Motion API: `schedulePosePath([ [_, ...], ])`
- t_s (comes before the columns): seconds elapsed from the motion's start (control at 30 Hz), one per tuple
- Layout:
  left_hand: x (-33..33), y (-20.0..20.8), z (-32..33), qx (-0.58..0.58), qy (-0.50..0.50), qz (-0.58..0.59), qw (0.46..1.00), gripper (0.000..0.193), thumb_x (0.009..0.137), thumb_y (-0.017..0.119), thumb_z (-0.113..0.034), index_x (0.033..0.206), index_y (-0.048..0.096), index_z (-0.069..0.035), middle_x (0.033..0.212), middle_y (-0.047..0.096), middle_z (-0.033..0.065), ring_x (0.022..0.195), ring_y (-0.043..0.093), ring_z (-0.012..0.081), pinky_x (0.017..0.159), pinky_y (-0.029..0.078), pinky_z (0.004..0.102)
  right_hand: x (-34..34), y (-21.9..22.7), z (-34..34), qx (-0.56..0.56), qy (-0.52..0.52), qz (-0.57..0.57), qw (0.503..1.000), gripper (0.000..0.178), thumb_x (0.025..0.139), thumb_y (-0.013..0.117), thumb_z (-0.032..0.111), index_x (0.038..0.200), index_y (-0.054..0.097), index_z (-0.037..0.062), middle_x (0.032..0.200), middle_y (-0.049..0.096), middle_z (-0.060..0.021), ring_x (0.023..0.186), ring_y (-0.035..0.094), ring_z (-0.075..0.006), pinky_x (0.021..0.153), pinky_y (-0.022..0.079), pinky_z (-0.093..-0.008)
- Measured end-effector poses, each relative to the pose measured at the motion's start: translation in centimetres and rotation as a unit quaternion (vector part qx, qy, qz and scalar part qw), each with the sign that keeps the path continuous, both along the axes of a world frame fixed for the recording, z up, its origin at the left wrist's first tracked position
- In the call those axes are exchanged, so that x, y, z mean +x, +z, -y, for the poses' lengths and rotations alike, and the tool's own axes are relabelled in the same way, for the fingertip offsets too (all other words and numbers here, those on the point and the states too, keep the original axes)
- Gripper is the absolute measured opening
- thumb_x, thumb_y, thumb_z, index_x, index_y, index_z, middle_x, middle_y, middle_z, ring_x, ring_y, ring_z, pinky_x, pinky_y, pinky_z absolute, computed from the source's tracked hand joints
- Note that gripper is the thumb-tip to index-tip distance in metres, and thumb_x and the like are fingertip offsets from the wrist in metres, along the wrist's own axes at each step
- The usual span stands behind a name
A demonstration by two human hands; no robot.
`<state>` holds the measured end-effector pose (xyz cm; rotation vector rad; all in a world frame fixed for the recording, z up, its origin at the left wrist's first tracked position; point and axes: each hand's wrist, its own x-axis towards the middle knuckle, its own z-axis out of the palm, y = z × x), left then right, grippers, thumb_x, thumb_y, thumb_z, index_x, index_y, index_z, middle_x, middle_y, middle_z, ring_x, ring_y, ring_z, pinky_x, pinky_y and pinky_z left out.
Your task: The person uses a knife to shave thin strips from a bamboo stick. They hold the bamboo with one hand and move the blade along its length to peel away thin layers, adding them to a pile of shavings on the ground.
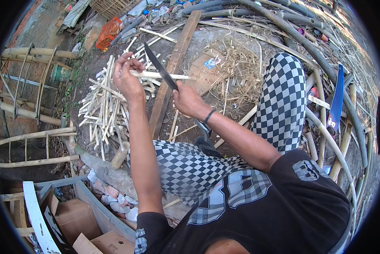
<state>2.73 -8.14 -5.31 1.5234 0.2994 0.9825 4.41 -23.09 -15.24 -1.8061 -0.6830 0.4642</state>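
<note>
Now R hand (pixel 188 100) grips knife (pixel 154 62) across strip (pixel 147 74); L hand (pixel 128 79) half-curled at 9 o'clock, hold unclear; strip twist cd cause cut.

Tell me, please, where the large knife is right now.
In the head view, the knife is left of centre, held in the right hand, its blade crossing the pale strip.

Outdoor daylight, mostly diffuse, soft shadows, exposure OK. Upper-right rim brightest, ground pale around the bamboo poles (pixel 291 31). Lower left dimmer, dark gaps around the cardboard box (pixel 77 218). Black T-shirt (pixel 279 211) loses fold detail. Centre reasonably sharp: knife (pixel 160 66) and checked trousers (pixel 283 89) read cleanly. Strong fisheye bowing, softer rim, black corners.
</note>
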Motion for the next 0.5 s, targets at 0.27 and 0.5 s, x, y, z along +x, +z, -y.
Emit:
schedulePosePath([
  [0.27, 1.8, 1.5, 1.6, -0.018, 0.067, 0.051, 0.996, 0.041, 0.107, 0.04, -0.034, 0.077, 0.044, -0.007, 0.061, 0.031, -0.002, 0.052, 0.032, 0.0095, 0.052, 0.032, 0.0262, 1.3, -0.8, 2.0, -0.024, 0.005, -0.002, 1.0, 0.024, 0.096, 0.047, 0.015, 0.109, 0.051, -0.0051, 0.093, 0.063, -0.0339, 0.095, 0.061, -0.0509, 0.086, 0.047, -0.0565],
  [0.5, 5.5, 1.5, 0.8, -0.045, 0.018, 0.161, 0.986, 0.045, 0.104, 0.042, -0.032, 0.065, 0.028, -0.015, 0.058, 0.026, -0.0013, 0.048, 0.026, 0.0106, 0.047, 0.026, 0.0271, 3.3, -0.4, 3.1, -0.056, -0.001, -0.031, 0.998, 0.024, 0.096, 0.048, 0.016, 0.107, 0.052, -0.0047, 0.09, 0.063, -0.0327, 0.093, 0.061, -0.0504, 0.085, 0.047, -0.0561],
])
